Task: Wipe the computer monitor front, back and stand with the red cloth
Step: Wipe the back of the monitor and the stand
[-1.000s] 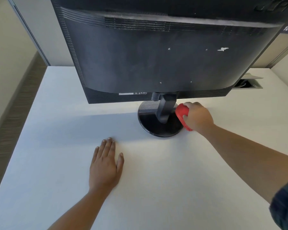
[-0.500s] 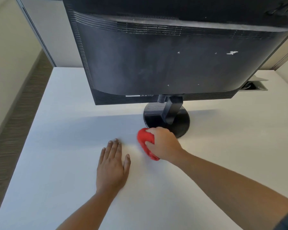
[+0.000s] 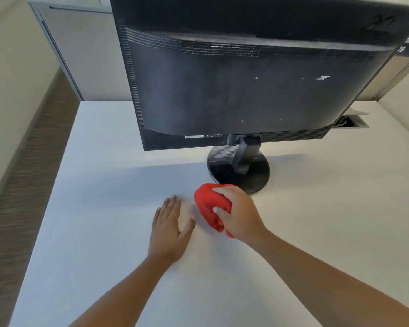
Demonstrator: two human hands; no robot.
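The monitor stands on the white worktop, its dusty black back facing the camera, on a round stand. Just in front of the stand, the right grip has its fingers curled round the bunched red cloth. The left grip lies flat on the worktop with fingers straight, in front-left of the stand, beside the cloth.

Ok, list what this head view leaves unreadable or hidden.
Head view only:
Front of the monitor: faces away, only the back shows.
Monitor top: cut off by the upper frame edge.
Label on the lower back: too small to read.
Red cloth: partly covered by the right hand gripping it.
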